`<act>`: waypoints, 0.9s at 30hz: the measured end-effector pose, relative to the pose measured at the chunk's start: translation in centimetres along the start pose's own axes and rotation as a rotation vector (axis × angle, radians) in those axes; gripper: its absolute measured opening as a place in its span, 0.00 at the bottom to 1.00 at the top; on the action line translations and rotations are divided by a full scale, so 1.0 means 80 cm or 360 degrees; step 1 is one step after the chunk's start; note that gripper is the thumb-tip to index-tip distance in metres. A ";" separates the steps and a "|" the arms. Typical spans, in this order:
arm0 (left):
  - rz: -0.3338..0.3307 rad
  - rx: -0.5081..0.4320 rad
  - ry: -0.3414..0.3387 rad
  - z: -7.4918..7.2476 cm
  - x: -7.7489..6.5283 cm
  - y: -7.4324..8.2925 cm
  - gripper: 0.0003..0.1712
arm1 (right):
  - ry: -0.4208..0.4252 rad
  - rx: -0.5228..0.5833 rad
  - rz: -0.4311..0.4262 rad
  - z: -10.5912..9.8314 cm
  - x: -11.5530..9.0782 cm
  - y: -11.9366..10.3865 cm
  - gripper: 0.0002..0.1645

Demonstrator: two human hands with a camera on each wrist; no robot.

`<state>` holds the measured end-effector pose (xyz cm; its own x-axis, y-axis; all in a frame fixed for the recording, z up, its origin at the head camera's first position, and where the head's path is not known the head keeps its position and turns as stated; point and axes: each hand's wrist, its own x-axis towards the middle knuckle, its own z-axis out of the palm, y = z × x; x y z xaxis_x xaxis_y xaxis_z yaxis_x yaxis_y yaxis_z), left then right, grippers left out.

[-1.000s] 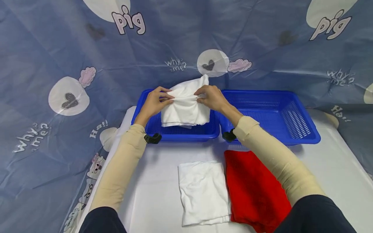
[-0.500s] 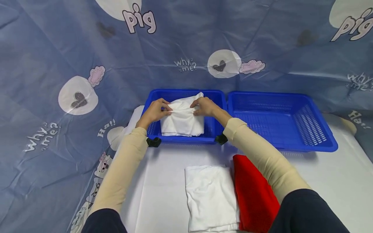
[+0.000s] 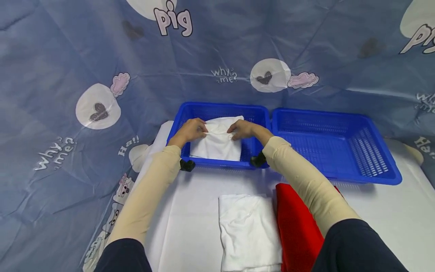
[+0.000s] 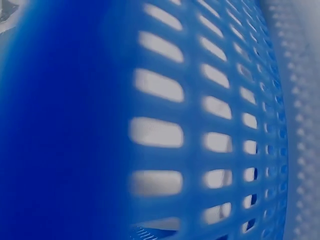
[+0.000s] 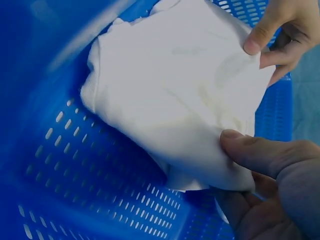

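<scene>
A folded white cloth (image 3: pixel 219 145) lies within the left blue basket (image 3: pixel 217 163), its near edge close to the basket's front wall. My left hand (image 3: pixel 191 131) pinches the cloth's left side between thumb and fingers. On the opposite side, my right hand (image 3: pixel 245 129) pinches it the same way. The right wrist view shows both thumbs on top of the white cloth (image 5: pixel 165 85), with fingers tucked under its edge. Only the perforated basket wall (image 4: pixel 192 125) fills the left wrist view, so no hand shows there.
A second blue basket (image 3: pixel 319 147) stands to the right, beside the first. On the white table (image 3: pixel 193 219) in front lie another folded white cloth (image 3: pixel 249 230) and a red cloth (image 3: pixel 295 226), partly covered by the right sleeve. A printed blue sheet (image 3: pixel 204 49) hangs behind.
Both hands have lowered the white cloth from above the left basket down into it, keeping their pinch on its sides. The head view has shifted slightly, moving the scene rightward.
</scene>
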<state>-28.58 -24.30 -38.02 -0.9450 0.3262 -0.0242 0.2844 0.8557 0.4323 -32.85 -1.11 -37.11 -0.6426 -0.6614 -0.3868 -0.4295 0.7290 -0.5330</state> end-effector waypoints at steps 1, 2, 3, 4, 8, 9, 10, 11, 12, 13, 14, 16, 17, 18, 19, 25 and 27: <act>0.0001 0.0010 -0.0017 0.002 0.000 0.001 0.09 | -0.0012 -0.0010 -0.0008 0.001 0.000 0.001 0.24; 0.0004 0.0025 -0.0033 0.004 0.000 0.001 0.09 | -0.0024 -0.0020 -0.0009 0.002 0.001 0.002 0.24; -0.0006 0.0028 -0.0049 0.005 0.001 0.002 0.09 | -0.0031 -0.0030 -0.0013 0.003 0.001 0.002 0.24; -0.0021 0.0040 -0.0066 0.006 0.001 0.003 0.10 | -0.0035 -0.0037 -0.0011 0.003 0.001 0.002 0.24; -0.0109 0.0070 -0.0144 0.010 0.003 0.004 0.12 | -0.0041 -0.0052 -0.0003 0.003 0.001 0.002 0.24; -0.0139 0.0073 -0.0168 0.011 0.003 0.005 0.13 | -0.0046 -0.0053 -0.0004 0.003 0.002 0.003 0.25; -0.0168 0.0077 -0.0197 0.012 0.003 0.005 0.13 | -0.0057 -0.0053 -0.0003 0.003 0.002 0.003 0.25; -0.0196 0.0073 -0.0223 0.013 0.003 0.005 0.14 | -0.0070 -0.0055 -0.0004 0.003 0.002 0.003 0.25; -0.0216 0.0077 -0.0246 0.014 0.003 0.004 0.15 | -0.0085 -0.0052 -0.0003 0.003 0.003 0.003 0.26; -0.0227 0.0083 -0.0265 0.016 0.003 0.004 0.16 | -0.0099 -0.0045 0.0004 0.004 0.003 0.003 0.26; -0.0242 0.0080 -0.0279 0.017 0.003 0.004 0.16 | -0.0115 -0.0037 0.0006 0.004 0.003 0.004 0.27; -0.0260 0.0076 -0.0297 0.019 0.003 0.003 0.17 | -0.0154 -0.0050 0.0012 0.005 0.003 0.004 0.28; -0.0258 0.0075 -0.0297 0.020 0.002 0.002 0.17 | -0.0177 -0.0048 0.0022 0.006 0.002 0.004 0.28; -0.0247 0.0082 -0.0296 0.021 0.002 0.002 0.17 | -0.0206 -0.0026 0.0037 0.006 0.002 0.005 0.29; -0.0246 0.0079 -0.0296 0.022 0.002 0.001 0.17 | -0.0239 0.0009 0.0055 0.007 0.001 0.004 0.30; -0.0262 0.0060 -0.0297 0.026 0.001 0.000 0.17 | -0.0359 0.0225 0.0166 0.009 -0.003 0.002 0.35; -0.0270 0.0049 -0.0289 0.029 0.001 0.000 0.17 | -0.0372 0.0253 0.0188 0.010 -0.004 0.001 0.35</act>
<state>-28.27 -23.35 -40.09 -0.9358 0.2413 -0.2569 0.1316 0.9153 0.3806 -32.19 -0.97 -37.63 -0.5107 -0.6097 -0.6062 -0.2439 0.7788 -0.5778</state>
